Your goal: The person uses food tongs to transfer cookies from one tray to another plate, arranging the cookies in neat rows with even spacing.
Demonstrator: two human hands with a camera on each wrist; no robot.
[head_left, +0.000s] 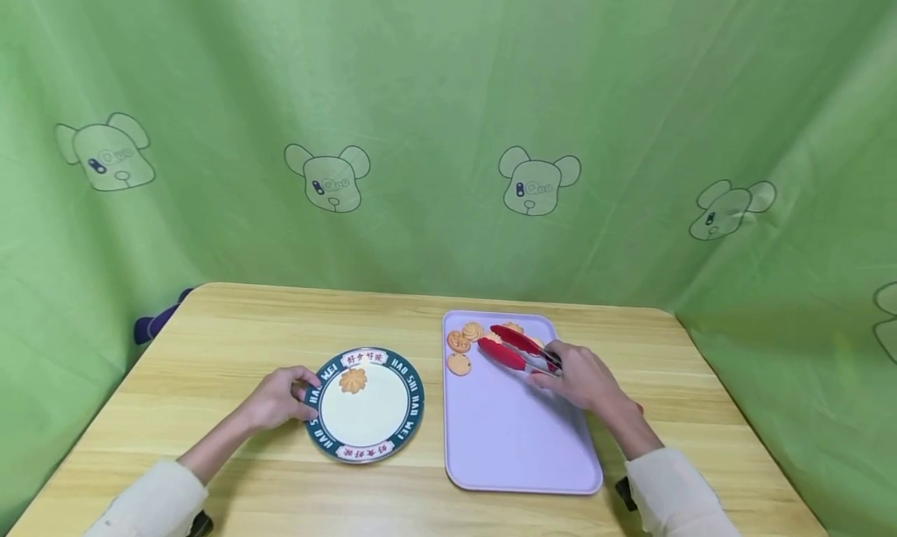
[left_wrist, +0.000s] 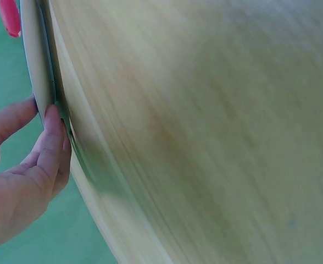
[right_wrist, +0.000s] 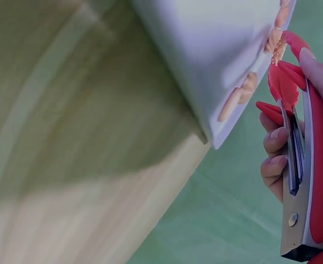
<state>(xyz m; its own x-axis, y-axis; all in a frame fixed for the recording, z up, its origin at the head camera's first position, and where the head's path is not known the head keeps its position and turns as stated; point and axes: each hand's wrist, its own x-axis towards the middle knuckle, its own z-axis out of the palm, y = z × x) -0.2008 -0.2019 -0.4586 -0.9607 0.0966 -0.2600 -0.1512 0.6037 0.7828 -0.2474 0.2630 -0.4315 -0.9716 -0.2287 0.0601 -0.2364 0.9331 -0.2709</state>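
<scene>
Green cloth [head_left: 434, 78] hangs behind the wood-grain worktop [head_left: 245, 335]; the left hand [head_left: 283, 397] pinches a plate [head_left: 364, 416], the right hand [head_left: 580, 376] grips red tongs [head_left: 501, 355].

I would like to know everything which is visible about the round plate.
The round plate has a pale centre and a dark green-blue rim with white lettering, plus pale panels of red characters on the far and near sides. It looks like ceramic or plastic; I cannot tell which. It sits face up on the wooden table, left of and apart from the lilac tray. One flower-shaped biscuit rests on its far left part. The left hand pinches its left edge.
</scene>
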